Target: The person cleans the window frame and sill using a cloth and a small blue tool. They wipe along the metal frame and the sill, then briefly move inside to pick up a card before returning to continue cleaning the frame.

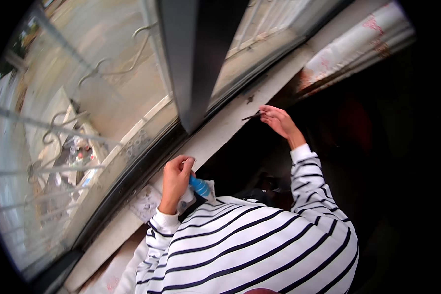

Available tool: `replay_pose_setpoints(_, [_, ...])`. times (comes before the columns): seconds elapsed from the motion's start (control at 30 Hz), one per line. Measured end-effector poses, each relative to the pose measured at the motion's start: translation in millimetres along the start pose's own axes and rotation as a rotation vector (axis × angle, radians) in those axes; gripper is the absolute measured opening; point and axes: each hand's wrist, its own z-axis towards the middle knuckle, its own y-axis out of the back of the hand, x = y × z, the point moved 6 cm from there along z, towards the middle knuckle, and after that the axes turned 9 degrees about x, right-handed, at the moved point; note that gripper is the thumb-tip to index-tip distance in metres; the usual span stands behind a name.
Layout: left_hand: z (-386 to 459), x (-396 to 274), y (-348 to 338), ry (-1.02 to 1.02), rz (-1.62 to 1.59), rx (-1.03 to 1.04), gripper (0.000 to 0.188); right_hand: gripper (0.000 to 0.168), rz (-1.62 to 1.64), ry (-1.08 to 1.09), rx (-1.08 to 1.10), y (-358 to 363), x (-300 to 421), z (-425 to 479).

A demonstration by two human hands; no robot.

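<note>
My left hand (175, 180) is over a white window sill, its thumb and forefinger pinched together. A blue object with pale bands (200, 186), possibly a tube or a handle, comes out from under the fingers, and the hand seems closed around its upper end. Out past the sill's inner edge, my right hand (278, 119) grips a thin dark stick-like tool (251, 116) that points left towards the sill. What kind of tool it is cannot be made out. A printed white sheet or packet (147, 201) lies on the sill beside my left wrist.
The sill (220, 126) runs diagonally along a window with a dark frame post (185, 66). Metal bars with scrollwork (106, 71) stand outside the glass. A small dark mark or object (250, 98) is on the sill. White patterned cloth (356, 46) hangs at upper right.
</note>
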Motion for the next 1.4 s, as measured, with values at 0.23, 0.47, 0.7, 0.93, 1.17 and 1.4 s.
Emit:
replay_pose_setpoints(0.23, [-32.9,-11.1,24.2,-0.002,-0.062,-0.070,0.023,0.015,-0.921,0.300,-0.002,-95.0,32.6,-17.1])
replay_pose_setpoints(0.47, [-71.7,-3.1,39.4,0.023,-0.021,-0.175,0.023,0.012,-1.355,0.769,0.185,-193.3,45.5,12.0])
replay_pose_setpoints(0.7, [-92.8,12.2,53.5,0.028,-0.026,-0.231,0.024,0.010,-1.416,0.762,0.273,-218.0,0.1,21.5])
replay_pose_setpoints(0.93, [-99.3,26.2,66.9,0.003,-0.046,-0.224,0.023,0.010,-1.472,0.812,0.182,-226.1,-8.9,18.3])
replay_pose_setpoints(1.17, [-100.6,29.6,72.7,-0.002,-0.048,-0.171,0.023,0.013,-1.438,0.801,0.175,-268.7,-42.3,6.2])
replay_pose_setpoints(1.4, [-109.3,29.6,86.0,-0.029,-0.043,-0.147,0.022,0.010,-1.435,0.780,0.139,-288.4,-35.7,-3.3])
